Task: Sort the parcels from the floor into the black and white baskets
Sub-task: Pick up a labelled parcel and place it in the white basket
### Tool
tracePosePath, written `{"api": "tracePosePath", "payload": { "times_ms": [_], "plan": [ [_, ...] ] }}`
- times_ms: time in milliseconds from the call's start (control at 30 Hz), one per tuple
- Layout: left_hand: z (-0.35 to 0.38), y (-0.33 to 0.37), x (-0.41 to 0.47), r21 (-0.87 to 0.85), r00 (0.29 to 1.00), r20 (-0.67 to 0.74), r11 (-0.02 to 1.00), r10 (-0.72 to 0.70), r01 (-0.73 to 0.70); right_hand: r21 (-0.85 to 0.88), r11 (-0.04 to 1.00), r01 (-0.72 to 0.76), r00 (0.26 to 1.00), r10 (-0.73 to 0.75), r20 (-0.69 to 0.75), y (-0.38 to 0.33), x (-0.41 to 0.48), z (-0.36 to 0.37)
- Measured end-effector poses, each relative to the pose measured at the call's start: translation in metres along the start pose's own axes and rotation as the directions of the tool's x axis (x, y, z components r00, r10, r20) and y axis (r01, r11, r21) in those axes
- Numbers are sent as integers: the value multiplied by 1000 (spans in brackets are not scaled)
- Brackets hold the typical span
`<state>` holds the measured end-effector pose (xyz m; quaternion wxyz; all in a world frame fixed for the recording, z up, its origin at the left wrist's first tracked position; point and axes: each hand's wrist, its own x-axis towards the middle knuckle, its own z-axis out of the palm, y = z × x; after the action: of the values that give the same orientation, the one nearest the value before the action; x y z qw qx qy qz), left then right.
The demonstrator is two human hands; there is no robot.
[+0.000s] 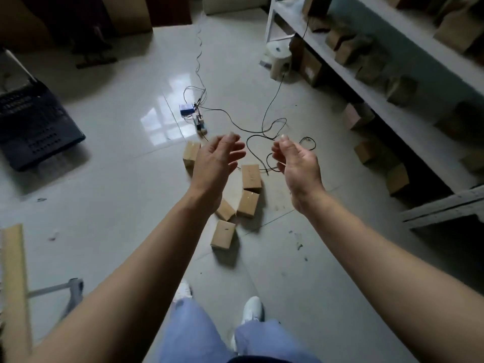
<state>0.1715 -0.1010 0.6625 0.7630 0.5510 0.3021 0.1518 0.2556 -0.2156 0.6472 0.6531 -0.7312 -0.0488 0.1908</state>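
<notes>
My left grip [214,163] and right grip [301,166] hang released, holding nothing, above the parcels [223,234] clustered on the floor [117,205]. I'd lower onto the nearest parcel, avoiding the cable [271,100] just beyond, then carry it to the black basket [34,127] far left.

- Black perforated plastic basket [34,127]: cut off by the left frame edge.
- Upright brown cardboard parcel [190,153]: right part hidden behind the left hand [214,163], whose fingertips are motion-blurred.
- Small tilted brown cardboard parcel [225,210]: upper end covered by the left wrist.
- Brown cartons [348,48] on the grey metal shelf [408,121]: dim, blurred, markings unreadable.
- Small blue device [187,109] on the floor: too small to identify.
- Pale wooden plank [14,284]: cut off by the left edge.
</notes>
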Motion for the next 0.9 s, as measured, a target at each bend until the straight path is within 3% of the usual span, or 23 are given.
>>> {"api": "tracePosePath", "payload": {
  "times_ms": [300,567,733,900],
  "plan": [
    [5,-33,75,62,986,-111,990,-123,131,-109,990,-89,992,98,81,38,83,8],
    [13,-98,175,30,947,-236,973,-216,230,-341,928,-153,967,211,139,102,194,24],
    [11,-181,231,-96,870,-371,945,-325,312,-484,868,-107,924,267,274,175,260,41],
    [15,-302,294,-235,730,-549,913,-408,334,-621,782,61,844,292,451,278,339,47]
  ]
}}
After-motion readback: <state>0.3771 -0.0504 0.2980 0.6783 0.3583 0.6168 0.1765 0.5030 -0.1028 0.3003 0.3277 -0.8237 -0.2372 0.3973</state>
